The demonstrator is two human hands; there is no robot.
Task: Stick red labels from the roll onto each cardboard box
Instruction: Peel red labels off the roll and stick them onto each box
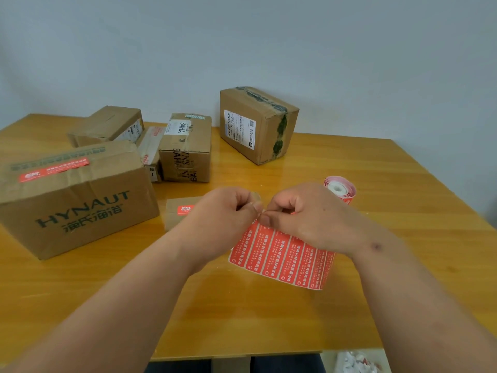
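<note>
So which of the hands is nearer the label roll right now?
Right. The right hand sits just in front of the label roll, partly overlapping it in view, pinching the label strip. The left hand is farther left, pinching the same strip edge.

The scene is evenly and softly lit, moderately bright, with no hard shadows. The glossy worktop (376, 184) carries pale sheen around 12 o'clock, beside the tall box (258, 125), and broader dull reflections toward 6 o'clock. Faint soft shadows sit under the boxes at 9 o'clock. The wall (242, 36) looks flat grey-blue, darkening slightly toward the corners. Wide-angle distortion bows the worktop's edges and stretches the forearms at 5 and 7 o'clock. The right hand (304, 214) and its wrist are lightly motion-blurred; the left hand (228, 211) is sharper. Print on the red label strip (282, 257) stays legible, while far box labels are soft.
</note>
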